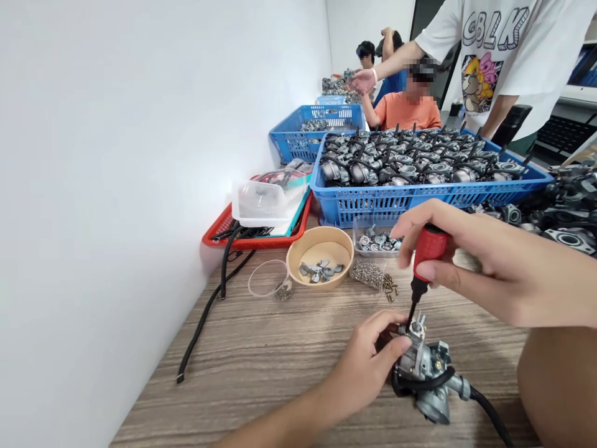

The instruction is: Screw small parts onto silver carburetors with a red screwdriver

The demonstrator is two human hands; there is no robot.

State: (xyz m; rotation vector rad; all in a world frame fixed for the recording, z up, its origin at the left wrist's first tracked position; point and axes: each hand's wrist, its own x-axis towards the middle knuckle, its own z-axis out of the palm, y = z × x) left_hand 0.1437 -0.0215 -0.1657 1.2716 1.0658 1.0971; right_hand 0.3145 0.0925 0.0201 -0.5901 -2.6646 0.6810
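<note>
A grey metal carburetor (426, 373) with a black hose lies on the wooden table (261, 361) near its front edge. My left hand (368, 358) grips its left side and steadies it. My right hand (480, 261) holds a screwdriver with a red handle (430, 249); the black shaft points down, and its tip sits on the top of the carburetor. A pile of small screws (373, 277) lies just behind the carburetor.
A tan bowl (319, 249) holds metal clips, beside a small clear cup (270, 280). Behind stand a blue basket (420, 199) full of carburetors, a red tray (252, 236) with a clear box, another blue basket (317, 127). Other people work at the far end. A black hose (205, 317) trails left.
</note>
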